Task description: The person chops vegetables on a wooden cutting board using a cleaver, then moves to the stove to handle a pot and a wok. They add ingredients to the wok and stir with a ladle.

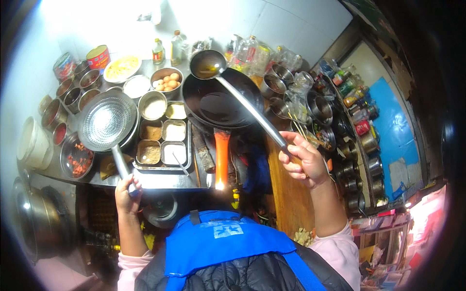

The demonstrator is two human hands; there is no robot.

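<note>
My left hand (127, 194) is closed around the handle of a perforated metal strainer (108, 122), whose bowl is over the left part of the steel counter. In my right hand (304, 160) is the wooden grip of a long steel ladle (208, 64). Some yellowish liquid lies in the ladle's bowl, which overlaps the far left rim of a black wok (224, 103). The wok has an orange-red handle (221, 156) pointing towards me, and a dark shiny surface inside. Neither hand touches the wok.
Square seasoning containers (174, 130) stand in a tray between strainer and wok. A bowl of eggs (168, 82) is behind them. Metal pots (54, 112) and a bowl of chopped red food (77, 156) are at left. Bottles (251, 49) line the back; a wooden board (284, 185) lies right.
</note>
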